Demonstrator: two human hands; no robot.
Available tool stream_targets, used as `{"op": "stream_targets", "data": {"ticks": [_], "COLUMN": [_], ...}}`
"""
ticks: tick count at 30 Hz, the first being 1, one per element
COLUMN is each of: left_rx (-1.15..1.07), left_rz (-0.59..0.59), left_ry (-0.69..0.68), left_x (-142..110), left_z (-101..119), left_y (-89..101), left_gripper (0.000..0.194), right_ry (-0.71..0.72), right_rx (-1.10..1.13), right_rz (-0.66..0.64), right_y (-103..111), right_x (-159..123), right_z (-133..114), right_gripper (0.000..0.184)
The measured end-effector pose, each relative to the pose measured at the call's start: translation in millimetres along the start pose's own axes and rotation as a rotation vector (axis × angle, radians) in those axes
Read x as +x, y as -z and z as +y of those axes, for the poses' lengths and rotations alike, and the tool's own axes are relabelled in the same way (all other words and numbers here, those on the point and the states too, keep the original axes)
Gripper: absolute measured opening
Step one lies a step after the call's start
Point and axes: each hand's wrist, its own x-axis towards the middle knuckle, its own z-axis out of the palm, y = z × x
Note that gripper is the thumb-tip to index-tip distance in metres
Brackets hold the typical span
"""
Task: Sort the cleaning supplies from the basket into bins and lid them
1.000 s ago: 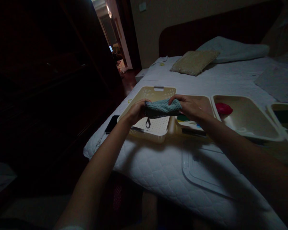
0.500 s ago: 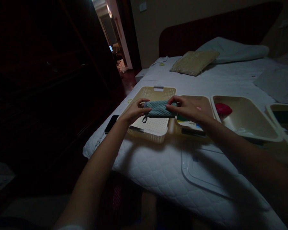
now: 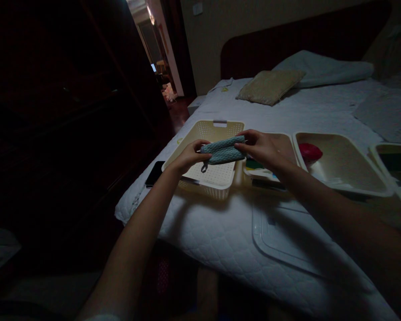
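Note:
A teal textured cloth, folded into a narrow rectangle with a small dark loop hanging at its left end, is held between my two hands. My left hand pinches its left end, thumb in front. At the right end, my right hand grips it between thumb and fingers. The cloth is slightly tilted, right end higher. Below it stands a cream perforated basket, its visible floor bare. Just right of that is a cream bin with green and yellow items, partly hidden by my right hand.
Another cream bin holds a red bundle; a further bin has dark contents. A clear lid lies on the bed in front. A black phone-like object sits left of the basket. A beige cushion lies farther back.
The cloth has tilted, its right end rising, and the hanging loop has shifted slightly right. My right hand has moved a little right and up. Both hands still hold the cloth.

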Motion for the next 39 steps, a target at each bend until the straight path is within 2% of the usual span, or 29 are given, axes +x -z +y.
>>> {"op": "stream_targets", "data": {"ticks": [3, 7, 9, 12, 16, 21, 24, 27, 34, 39], "left_rx": [0.107, 0.286, 0.322, 0.340, 0.236, 0.073, 0.008, -0.032, -0.026, 0.029], "left_rz": [-0.004, 0.064, 0.007, -0.092, -0.070, -0.046, -0.018, -0.030, -0.201, -0.339], "left_ry": [-0.030, -0.156, -0.173, -0.133, -0.092, -0.112, -0.139, -0.147, -0.088, -0.102], "left_x": [-2, -2, 0, 2, 5, 13, 24, 37, 61, 73], "left_z": [7, 20, 26, 32, 31, 28, 32, 37, 45, 40], "left_y": [-3.0, -16.3, -25.1, -35.6, -42.2, -58.2, -82.1, -114.7, -198.0, -239.5], "left_gripper": [0.045, 0.045, 0.043, 0.029, 0.027, 0.033, 0.038, 0.042, 0.033, 0.024], "right_ry": [0.063, 0.119, 0.130, 0.144, 0.152, 0.120, 0.107, 0.062, -0.015, -0.081], "right_rx": [-0.015, -0.031, -0.047, -0.085, -0.076, -0.104, -0.135, -0.127, -0.192, -0.204], "right_rz": [-0.021, -0.101, -0.117, -0.080, -0.016, 0.070, 0.146, 0.254, 0.418, 0.524], "right_y": [1, -1, -2, 2, 20, 57, 85, 117, 196, 233], "right_x": [-2, -3, -3, -4, -6, -18, -29, -43, -79, -95], "right_z": [-4, -13, -20, -31, -38, -36, -34, -31, -17, 2], "right_gripper": [0.030, 0.032, 0.032, 0.031, 0.030, 0.033, 0.033, 0.033, 0.033, 0.031]}}
